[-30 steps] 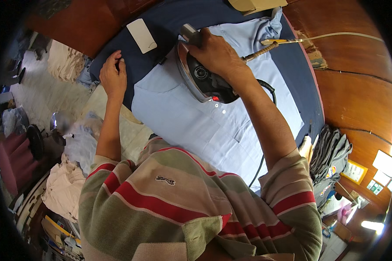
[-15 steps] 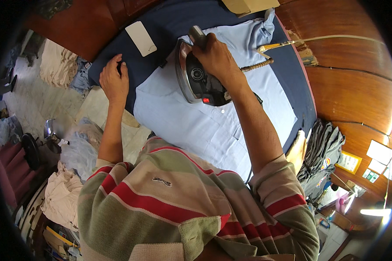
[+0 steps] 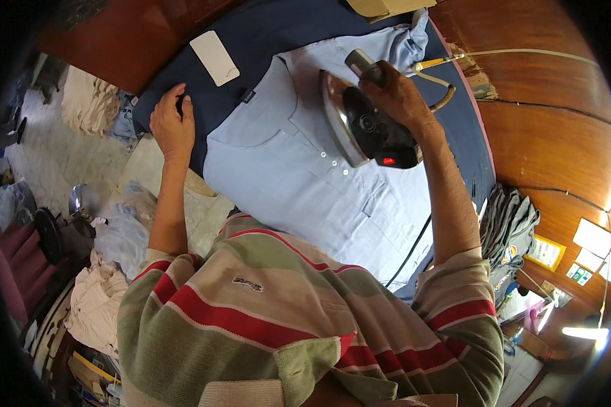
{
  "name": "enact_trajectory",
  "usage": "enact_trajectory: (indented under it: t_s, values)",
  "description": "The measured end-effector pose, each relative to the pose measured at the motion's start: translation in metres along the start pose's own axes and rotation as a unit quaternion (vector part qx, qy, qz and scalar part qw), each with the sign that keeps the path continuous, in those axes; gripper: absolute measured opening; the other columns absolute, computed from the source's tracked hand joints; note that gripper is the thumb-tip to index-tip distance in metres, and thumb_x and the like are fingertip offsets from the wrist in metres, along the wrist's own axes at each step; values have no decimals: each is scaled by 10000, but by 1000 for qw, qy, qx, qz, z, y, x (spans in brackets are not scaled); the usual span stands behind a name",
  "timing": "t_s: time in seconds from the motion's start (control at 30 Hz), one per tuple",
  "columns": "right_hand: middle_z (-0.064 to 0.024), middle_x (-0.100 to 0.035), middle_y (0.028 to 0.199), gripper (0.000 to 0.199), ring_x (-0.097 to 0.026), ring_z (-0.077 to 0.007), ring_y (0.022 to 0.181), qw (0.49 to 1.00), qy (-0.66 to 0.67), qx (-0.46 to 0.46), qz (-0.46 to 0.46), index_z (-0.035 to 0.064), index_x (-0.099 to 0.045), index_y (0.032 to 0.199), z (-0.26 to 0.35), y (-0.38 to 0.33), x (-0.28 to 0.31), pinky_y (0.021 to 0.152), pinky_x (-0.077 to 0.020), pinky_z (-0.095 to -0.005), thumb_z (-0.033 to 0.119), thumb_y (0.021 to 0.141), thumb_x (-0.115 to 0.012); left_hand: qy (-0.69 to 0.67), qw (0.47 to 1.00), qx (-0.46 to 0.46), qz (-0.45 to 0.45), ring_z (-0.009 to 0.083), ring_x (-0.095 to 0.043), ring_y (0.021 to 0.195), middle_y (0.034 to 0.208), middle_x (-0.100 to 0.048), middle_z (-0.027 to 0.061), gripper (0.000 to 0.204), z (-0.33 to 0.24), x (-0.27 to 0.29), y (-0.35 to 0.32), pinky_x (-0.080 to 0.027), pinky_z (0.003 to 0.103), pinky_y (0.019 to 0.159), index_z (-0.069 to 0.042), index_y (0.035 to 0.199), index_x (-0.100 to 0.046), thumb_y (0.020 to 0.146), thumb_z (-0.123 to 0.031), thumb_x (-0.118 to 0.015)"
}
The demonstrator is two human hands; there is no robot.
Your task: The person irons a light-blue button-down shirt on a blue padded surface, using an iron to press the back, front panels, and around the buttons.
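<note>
A light blue shirt (image 3: 271, 173) lies spread on the navy-covered table (image 3: 176, 64), its neck opening, dark collar label and white buttons showing. My right hand (image 3: 402, 98) is wrapped round the handle of a black and silver iron (image 3: 368, 125), whose small red light is lit. The iron is over the shirt, right of the buttons; whether its plate touches the cloth I cannot tell. My left hand (image 3: 172, 129) rests at the table's left edge, holding nothing, thumb and fingers apart. Beyond it lies a white card tag (image 3: 214, 60) with a string loop.
A beige cord (image 3: 445, 98) runs from the iron toward the wooden wall (image 3: 543, 142) at the right. Dark folded garments (image 3: 506, 217) are stacked at the right. To the left are beige clothes (image 3: 90, 102) and clear plastic bags (image 3: 122, 234). Cardboard (image 3: 387, 7) sits at the far edge.
My right hand has moved the iron to the right across the shirt, uncovering the neckline and more buttons. My left hand has shifted only slightly left.
</note>
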State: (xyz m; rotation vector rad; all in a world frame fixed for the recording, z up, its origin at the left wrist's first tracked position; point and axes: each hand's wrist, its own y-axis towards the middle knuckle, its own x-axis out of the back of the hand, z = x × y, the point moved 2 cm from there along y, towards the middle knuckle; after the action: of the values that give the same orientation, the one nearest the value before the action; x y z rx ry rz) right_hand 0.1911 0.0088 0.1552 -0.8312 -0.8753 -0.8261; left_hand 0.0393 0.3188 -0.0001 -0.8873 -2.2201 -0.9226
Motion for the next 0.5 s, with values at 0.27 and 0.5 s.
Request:
enact_trajectory:
  t_s: [0.27, 0.5]
  values:
    - [-253, -619, 962, 482, -616, -365, 921, 994, -26, 89, -49, 6, -544, 1085, -51, 67, 2, 797, -473, -406, 405, 820, -593, 27, 1000, -5, -1, 235, -583, 923, 1036, -639, 21, 230, -2, -4, 1, -415, 357, 835, -117, 1050, -616, 827, -152, -574]
    - [-239, -625, 990, 507, -627, -359, 913, 978, -27, 202, -31, 16, -539, 1136, 7, 113, -22, 812, -486, -389, 411, 821, -582, 29, 1000, -8, -4, 250, -582, 924, 1020, -642, 40, 223, -2, -4, 1, -418, 359, 825, -103, 1041, -615, 824, -133, -571]
